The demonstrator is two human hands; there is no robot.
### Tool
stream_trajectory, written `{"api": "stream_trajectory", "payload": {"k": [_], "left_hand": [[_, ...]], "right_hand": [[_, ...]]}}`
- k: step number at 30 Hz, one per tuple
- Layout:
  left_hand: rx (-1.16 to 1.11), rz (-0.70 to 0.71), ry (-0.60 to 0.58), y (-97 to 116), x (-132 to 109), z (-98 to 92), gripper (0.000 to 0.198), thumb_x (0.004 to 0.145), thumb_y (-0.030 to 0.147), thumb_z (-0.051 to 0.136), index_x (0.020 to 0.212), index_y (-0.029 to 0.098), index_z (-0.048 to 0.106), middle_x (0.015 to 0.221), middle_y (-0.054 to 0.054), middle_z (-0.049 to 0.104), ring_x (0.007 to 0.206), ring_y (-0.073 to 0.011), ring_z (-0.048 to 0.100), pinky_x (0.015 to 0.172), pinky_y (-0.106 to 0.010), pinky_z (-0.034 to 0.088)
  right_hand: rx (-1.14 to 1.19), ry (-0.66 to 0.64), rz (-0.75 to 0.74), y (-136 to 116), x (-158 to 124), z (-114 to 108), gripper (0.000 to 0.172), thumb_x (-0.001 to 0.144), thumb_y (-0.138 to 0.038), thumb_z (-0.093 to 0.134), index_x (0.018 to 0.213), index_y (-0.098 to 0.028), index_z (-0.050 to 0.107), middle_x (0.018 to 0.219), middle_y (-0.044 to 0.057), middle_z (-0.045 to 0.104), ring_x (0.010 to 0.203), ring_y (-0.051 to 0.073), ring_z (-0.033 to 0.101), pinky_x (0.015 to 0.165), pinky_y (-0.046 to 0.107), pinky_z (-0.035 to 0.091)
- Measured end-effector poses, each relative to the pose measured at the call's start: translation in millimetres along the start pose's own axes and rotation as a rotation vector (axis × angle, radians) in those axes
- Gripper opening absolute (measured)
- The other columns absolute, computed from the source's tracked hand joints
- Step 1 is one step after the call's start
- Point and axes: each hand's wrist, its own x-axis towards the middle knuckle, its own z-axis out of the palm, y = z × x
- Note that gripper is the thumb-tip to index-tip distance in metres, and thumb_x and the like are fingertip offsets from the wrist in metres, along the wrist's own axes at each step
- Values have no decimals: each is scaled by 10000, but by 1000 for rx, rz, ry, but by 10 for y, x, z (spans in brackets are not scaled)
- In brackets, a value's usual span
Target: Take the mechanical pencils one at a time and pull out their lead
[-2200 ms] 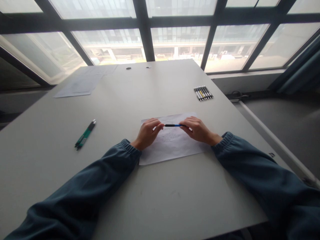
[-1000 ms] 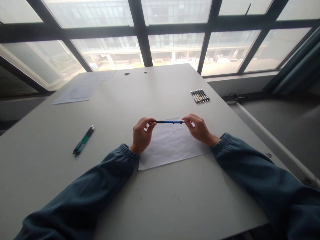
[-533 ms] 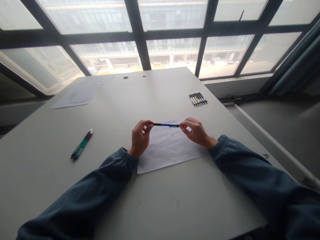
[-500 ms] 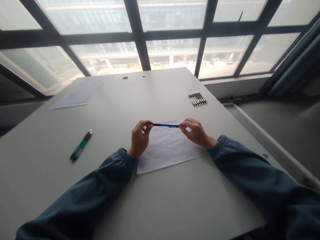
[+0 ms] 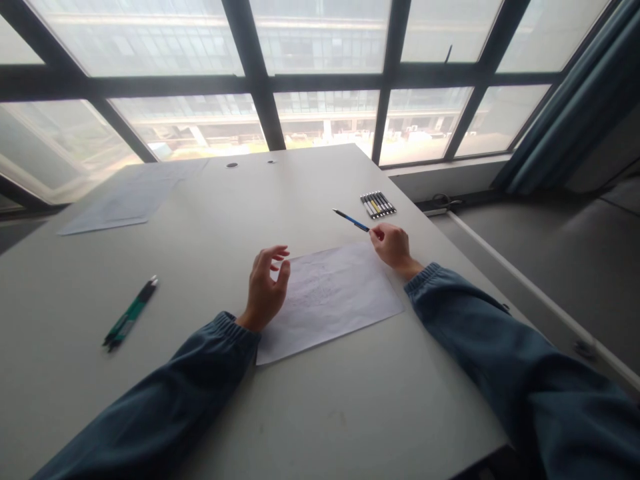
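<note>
My right hand (image 5: 391, 245) pinches one end of a thin blue and black pen (image 5: 351, 220), which sticks out up and to the left over the table. The hand sits at the far right corner of a white sheet of paper (image 5: 330, 297) with faint pencil marks. My left hand (image 5: 267, 287) hovers at the sheet's left edge, fingers curled loosely apart, holding nothing. Both arms wear dark blue sleeves.
A row of several pens (image 5: 378, 204) lies beyond my right hand near the table's right edge. Two green and black pens (image 5: 129, 314) lie at the left. More paper sheets (image 5: 129, 200) rest at the far left corner of the grey table (image 5: 310, 400). Windows stand behind.
My left hand has let go of the pen and opened. My right hand has carried the pen to the right and away, toward the row of pens. The view shifted right.
</note>
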Motion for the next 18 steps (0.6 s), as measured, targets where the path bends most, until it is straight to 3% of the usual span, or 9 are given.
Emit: {"api": "stream_trajectory", "payload": {"k": [3,6,11,18], "left_hand": [[-9,-24,-43,-10,-5,-1,242,975,291,519,1179,203,615,1034,-55,690,948,-186,650,805,-315,521],[-19,-47,-70,-23,-9,-7,268,995,332,492,1191,201,619,1017,-53,706,960,-192,660,830,-325,517],[-22,-57,-107,-13,-9,-25,290,1004,375,485,1158,186,640,951,-47,721,909,-182,664,808,-305,504],[-8,-52,-152,67,-22,-58,351,1033,418,424,1059,184,684,819,-21,721,618,-129,559,672,-273,445]], "right_hand": [[-105,-81,159,116,83,28,218,931,-342,581,818,-208,710,829,58,752,787,212,671,734,294,434],[-161,-126,223,148,110,49,226,937,-361,575,845,-217,724,868,67,766,829,223,687,751,300,448],[-194,-205,219,131,105,69,214,929,-372,607,850,-222,737,901,73,771,865,222,696,763,298,465],[-141,-271,171,152,108,42,171,904,-379,664,866,-235,748,917,48,776,883,209,691,787,294,470]]}}
